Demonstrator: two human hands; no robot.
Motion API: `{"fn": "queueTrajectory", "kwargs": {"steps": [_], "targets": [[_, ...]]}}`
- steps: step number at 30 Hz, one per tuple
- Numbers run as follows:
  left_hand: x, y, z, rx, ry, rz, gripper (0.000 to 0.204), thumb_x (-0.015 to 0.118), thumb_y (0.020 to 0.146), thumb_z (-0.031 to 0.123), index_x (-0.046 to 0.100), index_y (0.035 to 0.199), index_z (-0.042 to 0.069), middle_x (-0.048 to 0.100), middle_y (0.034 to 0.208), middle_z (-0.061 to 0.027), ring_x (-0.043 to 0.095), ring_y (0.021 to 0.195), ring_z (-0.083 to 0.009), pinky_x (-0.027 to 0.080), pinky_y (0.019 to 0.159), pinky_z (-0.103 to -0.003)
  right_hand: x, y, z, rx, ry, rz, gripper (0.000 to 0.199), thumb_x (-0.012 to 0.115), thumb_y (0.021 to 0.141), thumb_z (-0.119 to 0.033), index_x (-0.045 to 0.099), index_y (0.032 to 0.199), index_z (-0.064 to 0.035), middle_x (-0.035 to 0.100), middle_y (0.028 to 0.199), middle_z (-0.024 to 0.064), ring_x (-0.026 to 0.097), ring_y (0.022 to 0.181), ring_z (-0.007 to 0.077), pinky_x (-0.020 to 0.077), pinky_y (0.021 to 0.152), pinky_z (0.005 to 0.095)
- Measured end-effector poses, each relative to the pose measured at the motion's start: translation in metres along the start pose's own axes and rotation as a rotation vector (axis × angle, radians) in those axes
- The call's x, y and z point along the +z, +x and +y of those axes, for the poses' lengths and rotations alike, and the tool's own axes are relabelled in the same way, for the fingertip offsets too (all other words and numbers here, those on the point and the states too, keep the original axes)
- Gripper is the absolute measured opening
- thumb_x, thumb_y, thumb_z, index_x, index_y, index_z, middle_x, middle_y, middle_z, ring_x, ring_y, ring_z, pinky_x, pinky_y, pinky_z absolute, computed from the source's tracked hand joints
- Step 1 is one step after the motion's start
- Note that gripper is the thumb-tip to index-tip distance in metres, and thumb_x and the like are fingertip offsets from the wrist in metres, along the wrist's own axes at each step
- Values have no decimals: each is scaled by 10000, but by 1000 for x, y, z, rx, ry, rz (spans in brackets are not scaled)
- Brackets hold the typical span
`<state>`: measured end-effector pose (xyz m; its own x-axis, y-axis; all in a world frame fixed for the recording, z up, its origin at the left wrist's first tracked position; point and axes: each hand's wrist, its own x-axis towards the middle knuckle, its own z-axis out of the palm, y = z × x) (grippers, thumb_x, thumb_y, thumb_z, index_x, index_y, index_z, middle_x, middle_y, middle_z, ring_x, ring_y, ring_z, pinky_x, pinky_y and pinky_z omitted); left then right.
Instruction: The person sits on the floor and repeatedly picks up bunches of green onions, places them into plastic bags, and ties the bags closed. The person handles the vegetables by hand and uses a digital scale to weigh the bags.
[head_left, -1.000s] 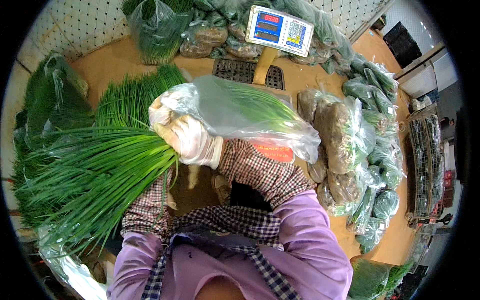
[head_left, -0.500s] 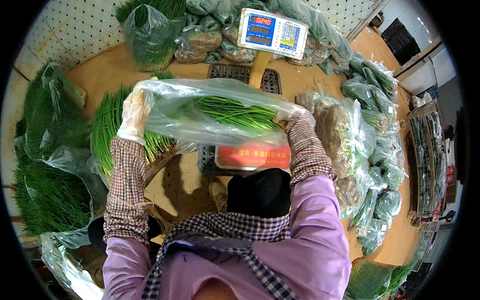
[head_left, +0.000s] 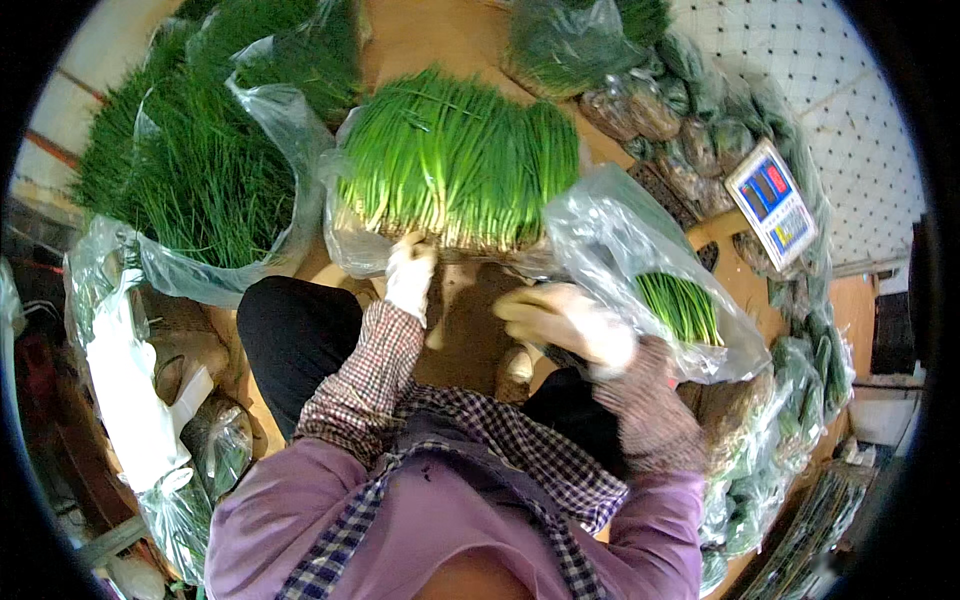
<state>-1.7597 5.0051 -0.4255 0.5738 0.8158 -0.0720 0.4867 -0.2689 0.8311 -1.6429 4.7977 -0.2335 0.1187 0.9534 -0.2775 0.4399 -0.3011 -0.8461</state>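
A wide pile of green chives [head_left: 455,165] stands in front of me, its pale root ends facing me. My left hand [head_left: 410,275], in a white glove, is at those root ends with its fingers curled in on them. My right hand [head_left: 570,325], also gloved, is in the air to the right of the pile, smeared by motion, so its fingers are unclear. Beside it lies a clear plastic bag [head_left: 610,225] with a bunch of chives [head_left: 680,308] inside. The bag rests over the scale, whose tilted display [head_left: 772,205] rises behind it.
Large open bags of greens [head_left: 215,170] stand at the left. Packed bags of greens [head_left: 790,390] line the right side, and brown-ended bundles [head_left: 630,105] lie at the back. A white plastic bag [head_left: 130,375] hangs at the near left.
The bag of chives held up between both hands is now down at the right, out of my hands. My view has turned left, and my left hand has moved to the chive pile.
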Motion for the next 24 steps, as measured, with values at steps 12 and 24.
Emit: {"fn": "queueTrajectory", "kwargs": {"steps": [12,24], "targets": [[-10,4,-13,-96,-496,57,361,555,760,64,485,1109,2,495,1020,-101,495,871,-183,416,778,-289,74,227,144,745,402,852,965,685,689,-236,20,1353,-18,520,1072,162,541,922,251,444,828,289],[36,-14,37,-336,-324,-550,1011,678,687,448,69,1350,-13,334,1289,-212,342,1188,-290,311,952,-336,111,105,129,237,1313,734,289,545,757,-189,556,990,-19,574,935,80,559,808,174,477,692,293]]}}
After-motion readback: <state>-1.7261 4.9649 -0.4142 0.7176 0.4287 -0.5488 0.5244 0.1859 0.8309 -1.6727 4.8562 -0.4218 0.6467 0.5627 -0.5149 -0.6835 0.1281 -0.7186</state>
